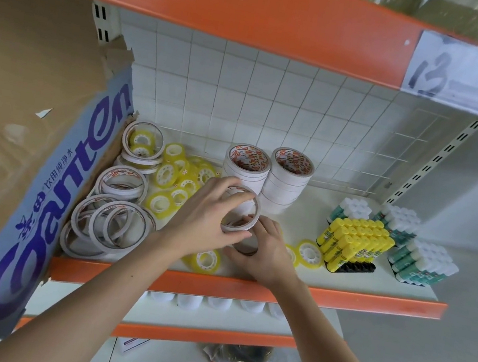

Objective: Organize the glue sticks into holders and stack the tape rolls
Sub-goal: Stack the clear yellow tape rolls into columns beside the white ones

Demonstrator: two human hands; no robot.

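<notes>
Your left hand (211,207) curls around a white tape roll (242,212) at mid-shelf (371,283), while your right hand (264,247) grips a roll beneath it. Two finished tape stacks (266,176) stand behind; yellow glue sticks (353,242) sit in their holder, right.

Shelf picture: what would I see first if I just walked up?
Probably the two hands in the middle: the left hand and the right hand hold a white tape roll over the shelf. Next, the big cardboard box with purple letters on the left, and the yellow glue sticks on the right.
</notes>
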